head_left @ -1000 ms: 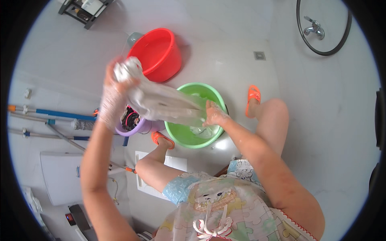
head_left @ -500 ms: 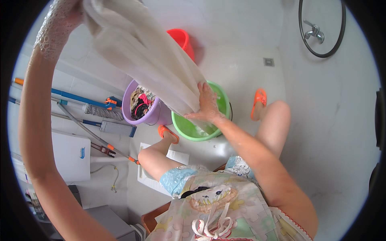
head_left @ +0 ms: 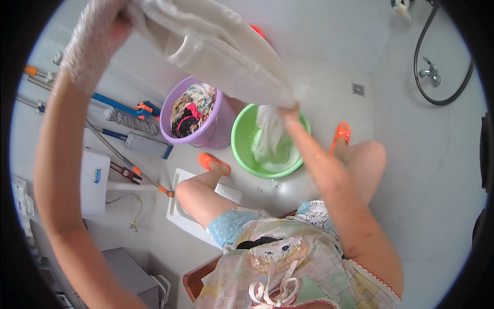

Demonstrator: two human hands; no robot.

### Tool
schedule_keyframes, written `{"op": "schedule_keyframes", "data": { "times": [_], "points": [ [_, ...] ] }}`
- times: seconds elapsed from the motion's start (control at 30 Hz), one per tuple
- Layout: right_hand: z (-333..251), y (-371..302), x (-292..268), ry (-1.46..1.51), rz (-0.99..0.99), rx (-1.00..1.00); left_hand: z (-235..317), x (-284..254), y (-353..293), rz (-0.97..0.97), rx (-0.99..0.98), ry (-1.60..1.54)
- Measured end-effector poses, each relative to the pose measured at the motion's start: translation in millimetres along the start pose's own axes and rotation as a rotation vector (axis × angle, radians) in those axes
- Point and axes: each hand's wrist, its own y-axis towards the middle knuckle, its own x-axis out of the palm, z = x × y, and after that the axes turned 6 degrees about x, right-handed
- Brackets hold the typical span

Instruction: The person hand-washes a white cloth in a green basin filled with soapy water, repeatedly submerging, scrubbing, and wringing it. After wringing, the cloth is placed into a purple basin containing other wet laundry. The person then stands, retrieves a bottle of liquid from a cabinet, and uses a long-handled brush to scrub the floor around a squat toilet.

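Observation:
A wet off-white cloth [head_left: 221, 59] stretches slantwise between my hands, high on the left and lower on the right. My left hand [head_left: 110, 31], coated with suds up past the wrist, grips its upper end; the fingers are partly hidden. My right hand [head_left: 290, 114] is closed round the cloth where it narrows, above the rim of a green bucket [head_left: 241, 154]. Below that hand the rest of the cloth hangs down into the bucket, where whitish foamy water shows.
Left of the green bucket stands a purple bucket [head_left: 222, 126] filled with mixed clothes [head_left: 193, 110]. A red bucket [head_left: 257, 31] is mostly covered by the cloth. Mops [head_left: 131, 121] lean at the left wall. A tap [head_left: 429, 72] with a hose and a floor drain [head_left: 358, 89] are at right.
My right hand has gone from lying spread against the cloth to gripping it, slightly higher and farther right. The view has shifted a little, and more cloth shows in the green bucket.

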Motion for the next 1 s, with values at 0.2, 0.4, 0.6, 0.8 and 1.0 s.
{"op": "schedule_keyframes", "data": {
  "times": [0.2,0.4,0.6,0.8,1.0],
  "points": [
    [-48,-11,-92,1.117,-0.375,0.071,-188,-54,-66,0.21,-0.28,-0.497],
    [-145,-41,-102,0.599,-0.389,0.01,-378,28,-187,0.329,-0.733,-1.047],
    [-195,-53,-90,-0.15,-0.342,-0.449,-422,101,-256,0.19,-1.285,-0.809],
    [-216,-75,-63,-1.124,-0.692,-0.98,-391,86,-256,-0.021,-1.3,-1.086],
    [-230,-89,-63,-1.337,-0.846,-1.026,-384,68,-259,0.123,-1.348,-1.177]
  ]
}}
